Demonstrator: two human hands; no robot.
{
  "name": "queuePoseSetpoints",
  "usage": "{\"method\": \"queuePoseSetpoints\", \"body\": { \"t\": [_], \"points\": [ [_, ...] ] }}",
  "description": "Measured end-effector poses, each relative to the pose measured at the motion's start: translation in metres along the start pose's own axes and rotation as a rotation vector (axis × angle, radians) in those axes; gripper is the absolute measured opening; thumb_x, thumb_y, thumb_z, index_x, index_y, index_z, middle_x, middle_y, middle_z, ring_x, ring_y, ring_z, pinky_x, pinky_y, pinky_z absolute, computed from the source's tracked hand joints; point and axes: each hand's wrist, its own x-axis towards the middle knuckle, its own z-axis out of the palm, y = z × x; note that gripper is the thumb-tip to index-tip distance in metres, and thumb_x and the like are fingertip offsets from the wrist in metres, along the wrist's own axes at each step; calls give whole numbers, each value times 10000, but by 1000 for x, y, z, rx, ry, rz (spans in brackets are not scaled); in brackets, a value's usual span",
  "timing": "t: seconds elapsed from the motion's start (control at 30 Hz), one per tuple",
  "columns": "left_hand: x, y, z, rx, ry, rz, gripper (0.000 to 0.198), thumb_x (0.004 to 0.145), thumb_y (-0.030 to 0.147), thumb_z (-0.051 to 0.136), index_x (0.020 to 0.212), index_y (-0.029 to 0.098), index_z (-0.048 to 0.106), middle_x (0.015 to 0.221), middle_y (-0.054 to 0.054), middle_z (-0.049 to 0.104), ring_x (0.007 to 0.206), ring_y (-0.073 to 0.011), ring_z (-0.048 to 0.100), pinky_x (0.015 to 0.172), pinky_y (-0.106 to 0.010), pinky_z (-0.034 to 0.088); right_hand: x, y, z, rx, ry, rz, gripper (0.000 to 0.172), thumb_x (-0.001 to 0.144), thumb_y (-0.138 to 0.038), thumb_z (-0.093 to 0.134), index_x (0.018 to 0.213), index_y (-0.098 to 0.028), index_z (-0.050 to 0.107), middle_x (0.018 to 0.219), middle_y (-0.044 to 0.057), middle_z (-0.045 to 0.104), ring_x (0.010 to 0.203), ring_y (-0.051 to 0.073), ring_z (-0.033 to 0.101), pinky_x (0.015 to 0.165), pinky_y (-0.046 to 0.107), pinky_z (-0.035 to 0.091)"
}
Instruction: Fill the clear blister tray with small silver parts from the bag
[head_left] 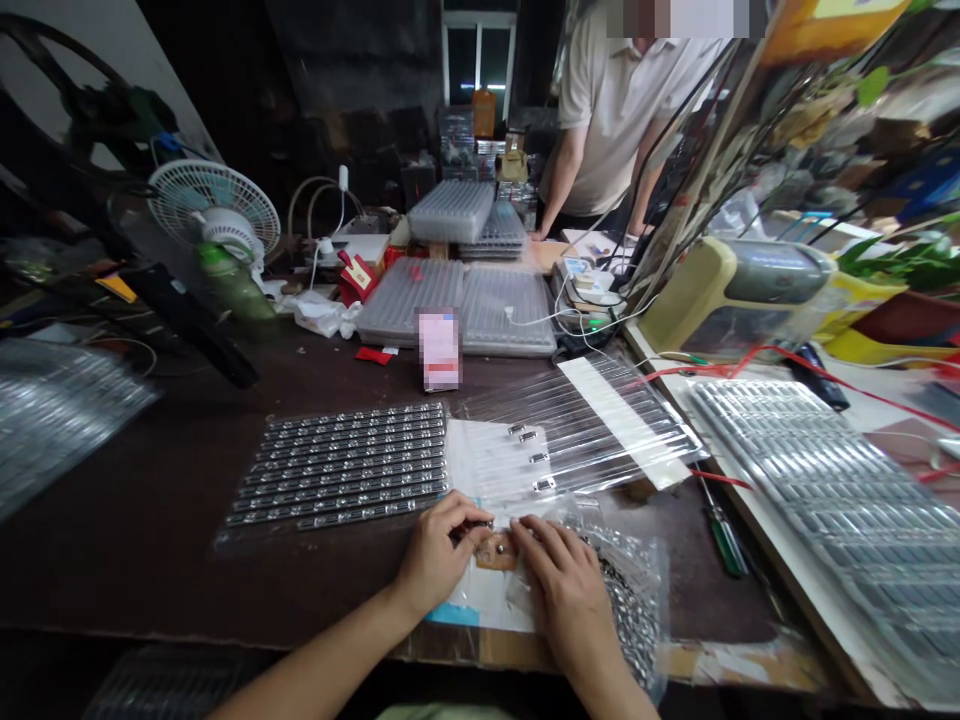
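My left hand (442, 550) is pinched at the table's front, its fingertips on a small dark piece too small to name. Just right of it, my right hand (562, 580) rests low with its fingers stretched out over white paper. Between the hands lies a small brown piece (496, 552) with a round metal dot. A clear bag of small metal parts (637, 610) lies right of my right hand. Beyond the left hand is a tray filled with rows of dark metal strips (345, 460). Several small metal pieces sit in a clear ridged tray (487, 465).
A phone (439, 350) stands before stacked clear trays (409, 300). A fan (217, 215) is at the left. A green screwdriver (724, 535) and more filled trays (840, 510) lie right. A person (619, 110) stands across the table.
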Motion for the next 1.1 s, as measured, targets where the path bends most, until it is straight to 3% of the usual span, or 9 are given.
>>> {"method": "queuePoseSetpoints", "body": {
  "t": [0.1,0.17,0.33,0.57,0.9,1.1],
  "points": [
    [1,0,0,-12,-9,-24,132,789,148,610,855,190,716,804,-37,631,740,-157,599,645,-241,477,-15,19,-7,-81,-8,-138,427,930,-125,285,1224,-262,562,1191,8,620,1106,173,495,867,325,367],
    [3,2,-1,-22,-21,-57,130,788,154,608,852,188,716,800,-34,633,714,-150,596,622,-233,470,-22,27,-11,-83,1,-152,399,954,-161,271,1176,-252,590,1151,5,637,1079,161,514,874,308,363],
    [12,16,-3,-4,-53,-96,115,787,163,623,845,195,717,807,-28,647,726,-150,605,613,-227,457,-23,25,-11,-23,60,-40,311,965,-252,335,1014,-219,641,955,36,656,884,154,568,813,293,389],
    [4,23,16,102,-116,127,129,763,135,683,858,215,721,812,-24,638,795,-160,596,731,-259,456,-16,20,-8,35,196,36,125,915,-249,486,903,-189,595,909,42,642,851,162,570,788,310,406],
    [0,15,22,160,-158,175,115,741,115,713,822,197,718,803,-31,670,783,-174,600,722,-281,460,-18,22,-9,141,197,82,102,916,-256,485,893,-210,573,821,13,638,765,137,578,725,285,440],
    [0,16,26,108,-163,155,155,689,60,744,768,192,723,784,-25,682,769,-168,614,719,-271,463,-17,27,-12,162,227,68,151,920,-251,466,975,-219,602,882,39,628,827,146,587,738,274,468]
  ]
}}
